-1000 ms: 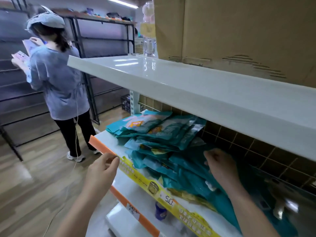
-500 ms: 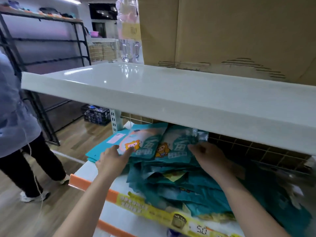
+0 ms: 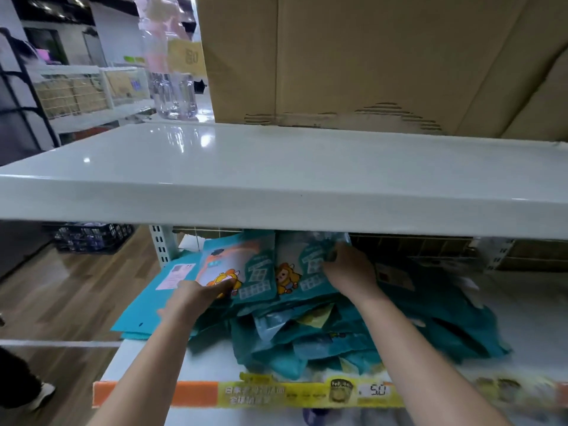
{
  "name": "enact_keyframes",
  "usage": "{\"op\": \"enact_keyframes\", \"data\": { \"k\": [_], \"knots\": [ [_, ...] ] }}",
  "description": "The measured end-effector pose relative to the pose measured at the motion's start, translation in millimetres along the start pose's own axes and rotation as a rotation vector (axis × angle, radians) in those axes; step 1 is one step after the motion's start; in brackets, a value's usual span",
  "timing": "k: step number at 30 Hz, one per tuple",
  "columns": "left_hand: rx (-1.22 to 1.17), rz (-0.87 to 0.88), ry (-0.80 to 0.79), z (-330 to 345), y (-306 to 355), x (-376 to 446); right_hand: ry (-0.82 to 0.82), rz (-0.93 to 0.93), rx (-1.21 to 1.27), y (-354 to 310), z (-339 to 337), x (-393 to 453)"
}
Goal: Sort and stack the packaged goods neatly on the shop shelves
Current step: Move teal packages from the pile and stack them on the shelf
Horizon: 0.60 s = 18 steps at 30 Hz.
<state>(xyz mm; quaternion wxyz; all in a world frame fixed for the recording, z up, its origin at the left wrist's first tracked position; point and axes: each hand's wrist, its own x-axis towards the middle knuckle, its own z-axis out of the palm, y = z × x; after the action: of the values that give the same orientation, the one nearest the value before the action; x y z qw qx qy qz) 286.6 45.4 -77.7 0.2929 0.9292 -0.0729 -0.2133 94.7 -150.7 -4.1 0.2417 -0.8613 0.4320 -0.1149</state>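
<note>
Both hands are now deep under the upper shelf (image 3: 276, 192), where a second ago the left hand (image 3: 196, 298) was still out at the orange price strip (image 3: 190, 393) and the right hand (image 3: 347, 272) lay lower in the heap. The left fingers are laid nearly straight on a teal packet (image 3: 221, 265) with a yellow cartoon figure, just beyond its near edge. The right fingers are curled round the top of a second packet (image 3: 307, 272) (its upper corner is hidden by the shelf lip). Below and nearer than both sets of fingers, the loose pile of packets (image 3: 307, 342) is spread untidily on the lower shelf (image 3: 215, 364). Sorting appears barely begun: the two top packets are judged to be squared first, the heap being left for after.
</note>
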Motion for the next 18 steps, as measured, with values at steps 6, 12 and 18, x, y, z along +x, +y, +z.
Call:
{"op": "enact_keyframes", "data": {
  "k": [6,12,18],
  "knots": [
    [-0.246,-0.011,-0.122,1,7,0,-0.041,0.024,0.102,-11,2,-9],
    [-0.551,0.035,-0.194,0,-7,-1,-0.067,0.044,0.127,-14,3,-18],
    [-0.754,0.023,-0.161,-9,-15,-2,0.055,0.108,0.499,-4,1,-29]
  ]
}}
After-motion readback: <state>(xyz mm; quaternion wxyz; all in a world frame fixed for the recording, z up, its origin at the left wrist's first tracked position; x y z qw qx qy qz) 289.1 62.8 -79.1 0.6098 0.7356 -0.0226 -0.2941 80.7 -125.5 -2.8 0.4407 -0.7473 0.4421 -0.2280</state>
